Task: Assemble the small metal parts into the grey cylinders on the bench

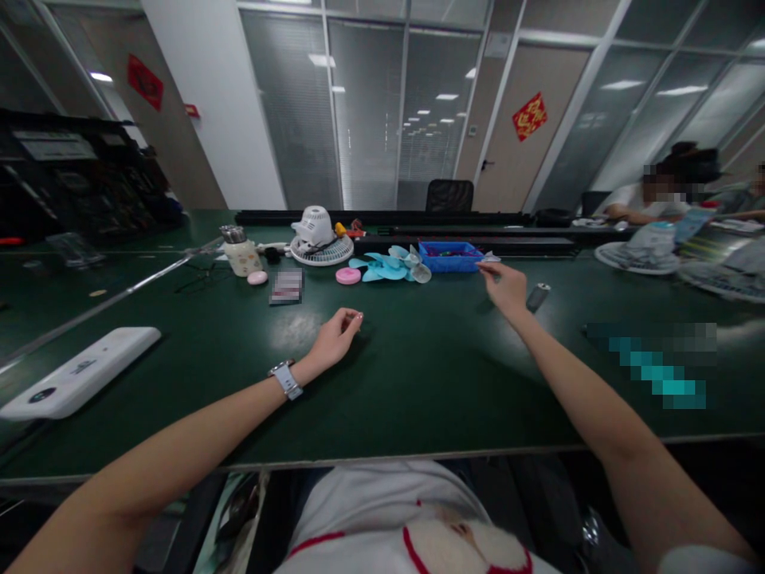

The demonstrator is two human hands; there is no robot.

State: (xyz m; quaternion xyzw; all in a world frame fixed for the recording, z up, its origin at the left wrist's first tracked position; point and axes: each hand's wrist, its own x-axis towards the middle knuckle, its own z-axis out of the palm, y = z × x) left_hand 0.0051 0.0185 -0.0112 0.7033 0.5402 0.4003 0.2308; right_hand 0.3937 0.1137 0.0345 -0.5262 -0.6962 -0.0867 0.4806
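Note:
My left hand (338, 336) is above the dark green table, its fingers curled in toward the thumb; whether anything small is between them does not show. My right hand (507, 288) reaches farther forward with thumb and fingertips pinched together, close to the right end of a blue tray (449, 266). Anything in that pinch is too small to make out. A pale, clear-looking piece (491, 257) shows just behind the right fingertips. Beside the right wrist is a grey cylinder (539, 297). Light-blue fan blades (388, 265) and a pink round piece (347, 276) lie left of the tray.
A white fan head with its grille (323, 249) sits at the back, near a cream bottle (241, 253). A long white device (84, 373) lies at left. A blurred teal object (657, 371) is at right. Other people sit at the far right, near more fan parts (639, 251).

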